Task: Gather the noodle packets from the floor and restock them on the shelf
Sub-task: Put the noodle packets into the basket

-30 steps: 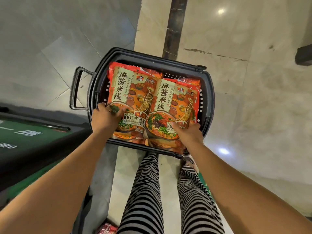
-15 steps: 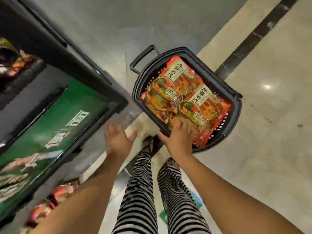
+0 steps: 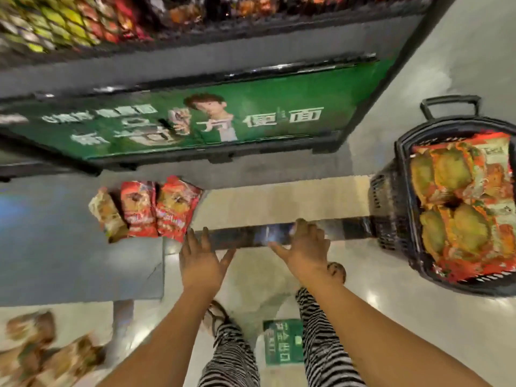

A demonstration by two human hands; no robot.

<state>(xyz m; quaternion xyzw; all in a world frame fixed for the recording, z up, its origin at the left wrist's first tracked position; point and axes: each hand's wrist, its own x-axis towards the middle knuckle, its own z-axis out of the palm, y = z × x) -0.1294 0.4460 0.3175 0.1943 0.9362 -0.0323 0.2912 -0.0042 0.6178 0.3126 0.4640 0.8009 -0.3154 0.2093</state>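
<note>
Here, itemised: three noodle packets [image 3: 148, 210], two red and one paler, lay side by side on the floor [image 3: 279, 196] at the foot of the shelf [image 3: 195, 65], just below its green sign [image 3: 279, 118]. More packets [image 3: 42, 347], blurred, lay on the floor at the lower left, well apart from the first group. A black basket [image 3: 388, 208] sat on the floor to the right, heaped with large orange packets [image 3: 458, 191]. Left hand [image 3: 199, 263]: empty, fingers straight and spread, tips just beside the lower corner of the nearest red packet, though contact could not be told. Right hand [image 3: 305, 247]: likewise empty, fingers loosely spread, over a dark floor strip [image 3: 245, 237], between the three packets and the basket. The two hands were apart and gripped nothing. Upper shelf stock [image 3: 83, 23]: bright bags, too blurred to identify. Step in hand, by judgement: gathering, with a reach toward the three packets at the shelf foot. The next move would call for both hands to close round that group from either side, squeezing the slippery wrappers together so none slid out, before lifting them toward the shelf.
</note>
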